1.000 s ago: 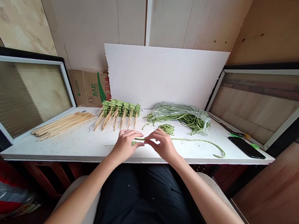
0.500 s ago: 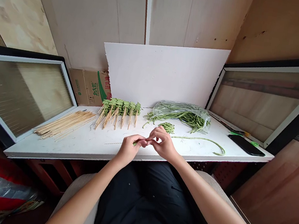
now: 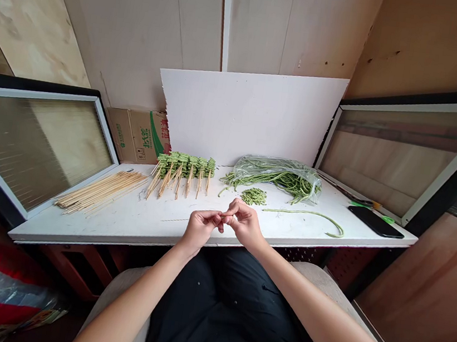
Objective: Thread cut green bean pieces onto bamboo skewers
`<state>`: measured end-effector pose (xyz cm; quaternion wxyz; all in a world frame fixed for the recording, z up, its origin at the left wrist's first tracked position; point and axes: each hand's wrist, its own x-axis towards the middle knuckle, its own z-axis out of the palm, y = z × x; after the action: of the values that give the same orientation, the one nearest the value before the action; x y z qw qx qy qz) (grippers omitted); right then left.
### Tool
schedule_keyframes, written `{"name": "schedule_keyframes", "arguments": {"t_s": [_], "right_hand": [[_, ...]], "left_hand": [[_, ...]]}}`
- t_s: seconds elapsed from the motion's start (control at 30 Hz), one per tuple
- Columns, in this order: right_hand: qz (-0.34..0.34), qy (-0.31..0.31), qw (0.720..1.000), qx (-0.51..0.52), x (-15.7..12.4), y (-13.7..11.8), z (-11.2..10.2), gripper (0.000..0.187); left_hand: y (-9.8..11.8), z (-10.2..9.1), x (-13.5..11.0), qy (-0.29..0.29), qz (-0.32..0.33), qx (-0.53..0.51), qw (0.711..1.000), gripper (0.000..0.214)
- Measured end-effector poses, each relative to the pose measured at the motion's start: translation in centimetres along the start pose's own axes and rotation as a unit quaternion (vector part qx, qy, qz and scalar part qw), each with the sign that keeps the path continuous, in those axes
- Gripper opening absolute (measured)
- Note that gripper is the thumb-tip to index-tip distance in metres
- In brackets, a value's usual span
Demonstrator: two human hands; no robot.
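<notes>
- L hand (image 3: 199, 226) & R hand (image 3: 243, 224) at ctr of frame, a bit below mid: fingers curled, tips meeting; can't tell what, if anything, is clamped btwn them.
- Thin stick (image 3: 175, 220) just left of L hand, approx. level.
- Long green bean (image 3: 307, 213) right of R hand, on white table (image 3: 137, 227); far end hooked.
- Cut bean pcs (image 3: 254, 197) piled just above R hand.
- Clear bag (image 3: 292, 166) w/ long beans (image 3: 288, 182), ctr-right, behind pile.
- Skewered beans (image 3: 186, 164) in a row, ctr-left.
- Loose skewers (image 3: 102, 191) heaped, mid-left.
- Phone (image 3: 375, 222), far right.
</notes>
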<state>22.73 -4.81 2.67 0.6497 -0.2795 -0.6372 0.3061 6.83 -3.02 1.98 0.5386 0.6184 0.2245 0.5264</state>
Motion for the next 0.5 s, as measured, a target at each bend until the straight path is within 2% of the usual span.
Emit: {"name": "schedule_keyframes", "arguments": {"t_s": [0.13,0.2,0.27,0.33,0.4,0.5], "right_hand": [[0.025,0.079,0.996,0.026,0.9,0.6,-1.2,0.033],[0.032,0.093,0.995,-0.023,1.7,1.1,-3.0,0.030],[0.046,0.072,0.991,-0.106,2.4,1.8,-5.7,0.032],[0.071,0.076,0.972,-0.209,2.8,2.7,-8.6,0.033],[0.121,0.072,0.943,-0.302,2.9,3.7,-11.4,0.031],[0.211,0.073,0.895,-0.386,2.6,4.9,-14.1,0.026]], "left_hand": [[-0.4,-0.6,0.3,0.008,-0.049,-0.074,0.996,0.039],[-0.5,-1.2,0.7,0.014,-0.062,-0.082,0.995,0.040],[-0.5,-2.0,1.1,0.026,-0.072,-0.075,0.994,0.043],[-0.6,-2.7,1.4,0.041,-0.082,-0.074,0.993,0.046],[-0.8,-3.2,1.7,0.053,-0.091,-0.076,0.992,0.048],[-1.4,-3.5,1.9,0.054,-0.109,-0.070,0.990,0.049]]}}
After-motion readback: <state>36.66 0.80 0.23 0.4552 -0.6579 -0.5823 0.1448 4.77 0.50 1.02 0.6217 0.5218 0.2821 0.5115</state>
